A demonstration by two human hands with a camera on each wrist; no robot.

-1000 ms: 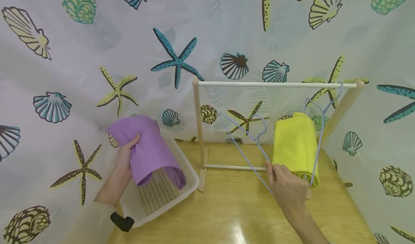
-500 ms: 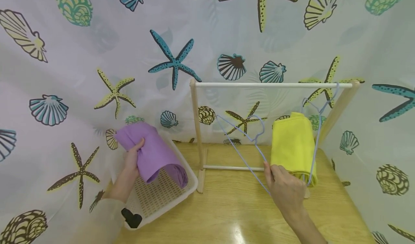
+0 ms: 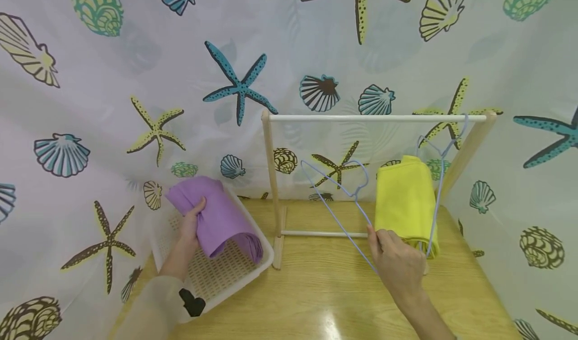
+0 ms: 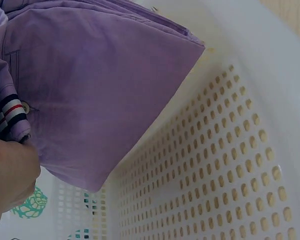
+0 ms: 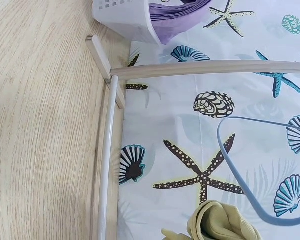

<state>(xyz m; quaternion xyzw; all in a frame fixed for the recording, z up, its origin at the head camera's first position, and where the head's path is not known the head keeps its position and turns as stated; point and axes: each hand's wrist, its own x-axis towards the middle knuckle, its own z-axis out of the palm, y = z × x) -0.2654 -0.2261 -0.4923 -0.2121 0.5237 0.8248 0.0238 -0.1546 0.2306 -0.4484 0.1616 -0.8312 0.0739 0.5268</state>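
Note:
My left hand point(image 3: 189, 229) grips a folded purple garment point(image 3: 221, 214) over the white basket point(image 3: 264, 267), thumb on top. In the left wrist view a button and a striped trim show on the purple garment point(image 4: 100, 90) near my fingers. My right hand point(image 3: 399, 262) holds a thin blue clothes hanger point(image 3: 356, 195) by its side, in front of the rack. A folded yellow garment point(image 3: 403, 199) hangs on another blue hanger point(image 3: 444, 153) at the rack's right end, just behind my right hand. In the right wrist view only the held hanger's point(image 5: 240, 181) outline and some fingertips show.
A small wooden rack with a white top rod point(image 3: 343, 118) and a lower white bar point(image 3: 320, 233) stands on the wooden table point(image 3: 311, 300). A curtain point(image 3: 280, 39) printed with shells and starfish surrounds the table. The basket stands left of the rack.
My left hand has moved slightly right and down with the purple garment, further over the basket. My right hand and its hanger stay nearly in place. The whole head view has shifted slightly.

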